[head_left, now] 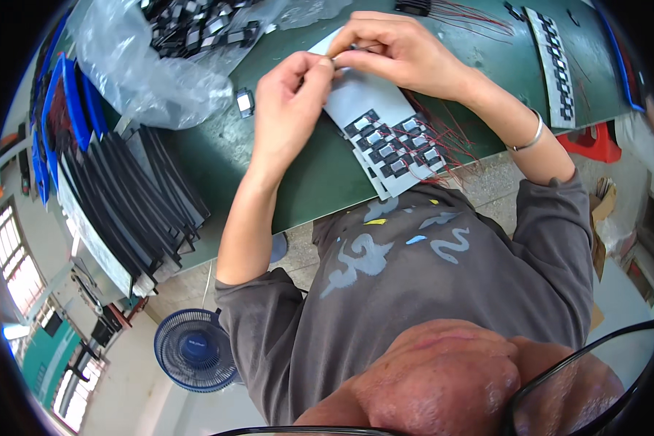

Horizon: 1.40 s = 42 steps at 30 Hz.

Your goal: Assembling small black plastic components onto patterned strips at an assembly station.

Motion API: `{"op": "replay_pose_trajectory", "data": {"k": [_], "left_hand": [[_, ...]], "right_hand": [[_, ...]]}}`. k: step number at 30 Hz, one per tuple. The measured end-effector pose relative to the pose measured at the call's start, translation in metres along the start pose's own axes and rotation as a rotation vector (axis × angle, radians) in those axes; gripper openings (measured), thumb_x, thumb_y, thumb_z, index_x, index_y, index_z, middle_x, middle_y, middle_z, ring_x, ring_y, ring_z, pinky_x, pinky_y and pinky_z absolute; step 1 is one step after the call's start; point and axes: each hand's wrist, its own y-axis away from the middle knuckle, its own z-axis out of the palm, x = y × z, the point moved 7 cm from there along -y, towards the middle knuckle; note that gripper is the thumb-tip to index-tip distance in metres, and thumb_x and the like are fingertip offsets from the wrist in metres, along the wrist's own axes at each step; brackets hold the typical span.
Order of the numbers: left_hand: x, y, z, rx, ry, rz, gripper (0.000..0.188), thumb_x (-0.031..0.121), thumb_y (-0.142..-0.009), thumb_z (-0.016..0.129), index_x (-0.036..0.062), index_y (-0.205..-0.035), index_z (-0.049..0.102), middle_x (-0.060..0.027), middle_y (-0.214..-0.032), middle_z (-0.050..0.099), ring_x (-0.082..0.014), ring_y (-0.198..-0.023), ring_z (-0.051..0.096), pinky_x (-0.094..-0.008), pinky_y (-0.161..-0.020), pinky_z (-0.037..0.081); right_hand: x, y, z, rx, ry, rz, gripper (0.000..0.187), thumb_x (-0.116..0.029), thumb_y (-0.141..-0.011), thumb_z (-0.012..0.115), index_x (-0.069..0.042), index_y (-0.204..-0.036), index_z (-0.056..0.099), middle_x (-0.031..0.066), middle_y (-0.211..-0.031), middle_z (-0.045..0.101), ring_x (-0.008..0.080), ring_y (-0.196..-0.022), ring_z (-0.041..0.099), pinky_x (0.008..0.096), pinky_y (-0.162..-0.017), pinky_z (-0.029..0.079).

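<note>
My left hand [292,102] and my right hand [407,57] meet above the far end of a pale grey board [374,94]. Both pinch with thumb and fingers at one spot. Whatever is between them is tiny and mostly hidden by the fingertips. On the near end of the board sit several small black parts with silver faces [388,150], laid out in rows. Thin red wires [450,142] trail from them to the right. A single similar black and silver part [245,103] lies on the green table, left of my left wrist.
A clear plastic bag [134,80] holds a heap of black parts [196,33] at the far left. Stacked dark strips [123,203] and blue bins [69,102] line the left side. Another filled board [552,69] lies at the right. A fan [196,349] stands below.
</note>
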Motion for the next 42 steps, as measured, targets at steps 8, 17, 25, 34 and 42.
{"op": "replay_pose_trajectory", "data": {"k": [8,17,25,34,42], "left_hand": [[0.050,0.026,-0.037,0.417,-1.155,0.250,0.036,0.037,-0.088,0.068,0.0036,-0.075,0.063,-0.0146,-0.071,0.066,-0.0331,-0.066,0.067,-0.0419,-0.055,0.049],[0.037,0.027,-0.057,0.321,-1.317,0.241,0.020,0.026,-0.088,0.067,0.0059,-0.086,0.067,-0.0135,-0.080,0.067,-0.0348,-0.065,0.066,-0.0439,-0.062,0.052],[0.052,0.000,-0.015,-0.012,-0.227,0.057,0.030,0.014,-0.091,0.067,-0.0028,-0.115,0.066,-0.0034,-0.092,0.069,-0.0056,-0.071,0.061,-0.0216,-0.057,0.049],[0.046,0.004,0.022,0.230,-0.911,0.730,0.029,0.007,-0.087,0.067,0.0002,-0.116,0.062,-0.0106,-0.096,0.067,-0.0198,-0.076,0.064,-0.0328,-0.063,0.052],[0.059,0.004,-0.011,0.382,-0.639,0.677,0.031,0.001,-0.082,0.072,0.0062,-0.112,0.070,-0.0078,-0.104,0.069,-0.0181,-0.091,0.065,-0.0306,-0.080,0.053]], "right_hand": [[0.035,0.009,0.002,0.035,-0.551,0.479,0.006,-0.009,-0.096,0.061,-0.003,-0.096,0.058,-0.0034,-0.076,0.053,0.0035,-0.066,0.049,0.0212,-0.058,0.038],[0.039,0.011,-0.002,0.117,-0.653,0.422,0.007,-0.011,-0.096,0.061,-0.004,-0.098,0.060,-0.0054,-0.080,0.056,0.0014,-0.070,0.048,0.0185,-0.062,0.039],[0.050,0.013,-0.002,0.231,-0.984,0.541,0.010,-0.013,-0.097,0.058,-0.004,-0.099,0.058,-0.0009,-0.079,0.059,0.0059,-0.066,0.055,0.0201,-0.059,0.045],[0.063,0.020,0.012,0.178,-1.416,0.535,0.021,-0.017,-0.097,0.057,0.001,-0.108,0.061,0.0108,-0.113,0.065,0.0209,-0.109,0.065,0.0272,-0.105,0.048],[0.061,0.013,-0.001,0.306,-0.985,0.477,0.013,-0.013,-0.096,0.059,-0.001,-0.103,0.059,0.0053,-0.094,0.064,0.0150,-0.087,0.063,0.0256,-0.081,0.051]]}}
